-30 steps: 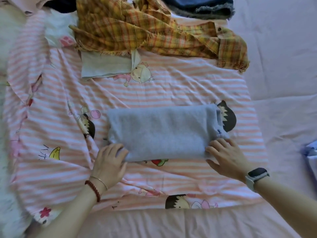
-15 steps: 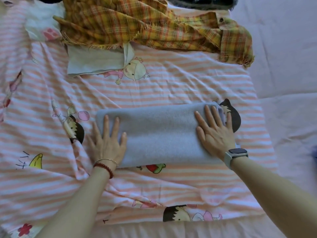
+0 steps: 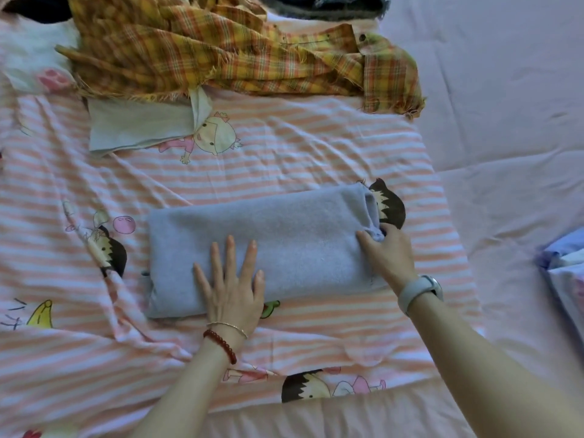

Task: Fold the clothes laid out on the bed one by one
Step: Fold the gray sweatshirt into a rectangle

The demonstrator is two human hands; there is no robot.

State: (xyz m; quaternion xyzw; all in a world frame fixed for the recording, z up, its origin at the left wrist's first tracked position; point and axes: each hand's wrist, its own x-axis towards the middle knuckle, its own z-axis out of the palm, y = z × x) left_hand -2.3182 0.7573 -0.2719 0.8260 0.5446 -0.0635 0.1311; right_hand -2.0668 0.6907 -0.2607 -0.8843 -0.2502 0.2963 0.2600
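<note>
Underneath everything, the bed carries a striped cartoon sheet that lies wrinkled and loose, so any sideways drag on what sits on it could pull the sheet along and skew the fold. Next in size, the plaid shirt sprawls unfolded at the far edge, well apart from the work, with a pale cloth poking out from under it and dark clothes beyond; a wide sweep of an arm could catch its frayed hem. In the middle of the sheet lies the grey sweater, already folded into a long thick bundle. Its bulk is the main risk, I judge: soft knit layers tend to spring open or slide when one end is turned over. The left hand lies spread flat on the near middle of it, pressing it down; lifting too soon would let the layers shift. The right hand pinches the bundle's right end, where a loose fold gapes and could slip out.
</note>
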